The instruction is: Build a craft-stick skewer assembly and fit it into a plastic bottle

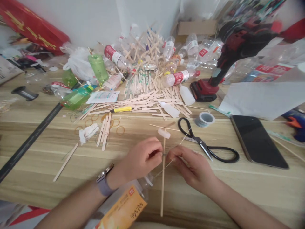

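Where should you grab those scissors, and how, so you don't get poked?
Probably best to pinch the outer curve of the right-hand black loop on the scissors, coming from the right, the phone side. The scissors lie spread open: one blade points left, the other slants toward the near edge, and that smooth curve is away from both tips.

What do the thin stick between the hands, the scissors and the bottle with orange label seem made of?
Stick: probably wood or bamboo, matt; pale tan, without shine.
Scissors: likely steel blades, silvery grey; smooth black handles may be plastic or coated metal.
Bottle: likely clear plastic, glossy, transparent near its neck.
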### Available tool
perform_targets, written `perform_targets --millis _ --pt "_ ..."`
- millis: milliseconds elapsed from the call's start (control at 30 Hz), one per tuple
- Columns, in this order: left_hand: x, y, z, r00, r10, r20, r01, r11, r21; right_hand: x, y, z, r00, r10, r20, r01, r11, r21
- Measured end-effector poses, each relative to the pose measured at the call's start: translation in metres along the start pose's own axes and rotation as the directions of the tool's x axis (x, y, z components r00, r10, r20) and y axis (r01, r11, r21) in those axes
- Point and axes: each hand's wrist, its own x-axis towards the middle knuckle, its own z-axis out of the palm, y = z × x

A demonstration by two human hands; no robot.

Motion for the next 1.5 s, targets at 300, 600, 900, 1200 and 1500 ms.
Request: perform_targets --millis 300,600,900,1200,1500 --pt "0.0018 -0.0005 0.0014 0.992 0.042 0.120 -0.045 0.999 0.025 0.0022 -0.0016 0.0032 0.996 -0.043 -0.072 0.042 0.999 -0.021" --pt "0.0012 -0.0019 0.0008 0.998 0.047 0.051 -0.049 0.998 0.033 0.0025 -0.0013 0.0025 0.997 -0.005 -0.079 0.002 0.999 -0.043" --pt "0.0003 -0.0045 0.0048 0.982 0.188 0.007 -0.188 0.977 0.105 0.0026 -0.0012 0.0039 0.998 0.002 -0.066 -0.003 1.000 -0.011" --pt "0.0006 -0.0051 0.0033 0.981 0.187 0.049 -0.186 0.982 -0.024 0.0026 -0.0001 0.0036 0.998 0.011 -0.064 -0.010 1.000 0.025" --pt "-0.0012 -0.0051 0.0032 0.977 0.214 0.008 -0.214 0.976 0.030 0.0035 -0.0010 0.0011 0.998 -0.049 -0.036 0.051 0.997 0.052"
